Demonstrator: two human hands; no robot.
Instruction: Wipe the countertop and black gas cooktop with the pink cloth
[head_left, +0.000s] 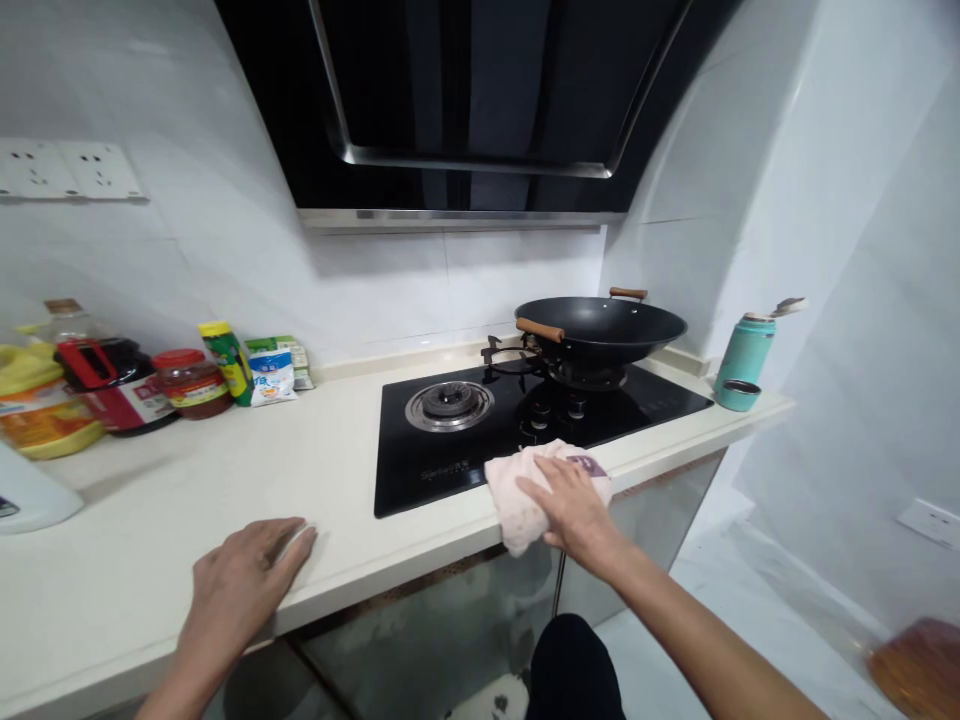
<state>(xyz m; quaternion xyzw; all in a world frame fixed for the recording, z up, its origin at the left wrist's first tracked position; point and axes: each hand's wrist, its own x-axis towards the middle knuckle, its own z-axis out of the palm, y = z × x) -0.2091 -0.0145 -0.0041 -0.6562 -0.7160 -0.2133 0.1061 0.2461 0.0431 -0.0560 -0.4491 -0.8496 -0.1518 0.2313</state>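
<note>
Pink cloth at gas hob front edge, right hand pressed flat on it, fingers spread. Left hand open, flat on countertop left of hob. Wok on hob's right burner.

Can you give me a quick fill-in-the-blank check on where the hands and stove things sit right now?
1. The right hand presses a pink ____ on the front edge of the black cooktop.
2. The left hand lies flat on the ____.
3. The black wok sits on the ____ burner.
4. The teal flask stands ____ of the cooktop.

Missing words: cloth; countertop; right; right
</note>
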